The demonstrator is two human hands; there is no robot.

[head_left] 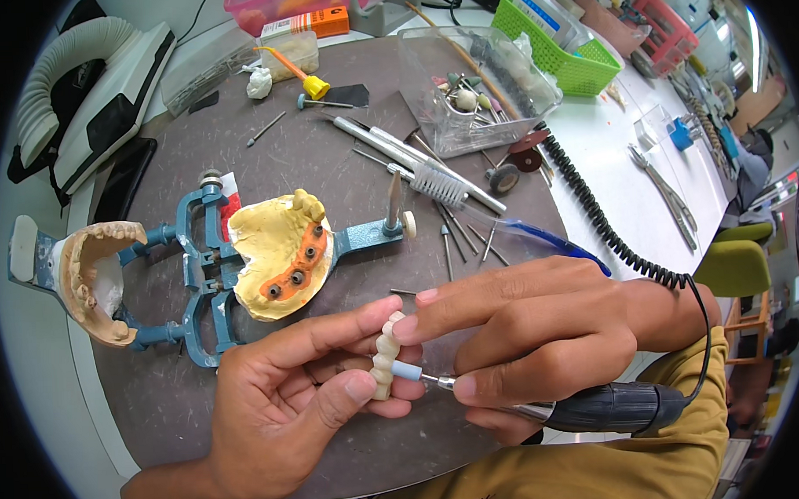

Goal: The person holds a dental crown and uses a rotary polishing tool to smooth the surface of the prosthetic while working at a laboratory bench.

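Between the thumb and fingers of my left hand (286, 394) is a cream-coloured dental bridge (385, 354), a curved row of several teeth. My right hand (543, 332) grips a black and silver rotary handpiece (612, 408) like a pen. Its pale blue cylindrical bit (407, 371) meets the side of the bridge; whether it spins I cannot tell. A fingertip of the right hand rests by the bridge's upper end. Beyond the left hand lies a blue articulator (193, 257) opened flat, bearing a yellow dental cast (262, 221) with an orange gum section and a beige cast (84, 282).
Loose burs (448, 248), a metal-handled brush (437, 185) and blue-framed glasses (553, 241) lie beyond my right hand. Farther back stand a clear bin (431, 138) of bits and a green basket (578, 83). A coiled black cord (596, 216) runs to the handpiece. Tweezer-like pliers (666, 196) lie right.
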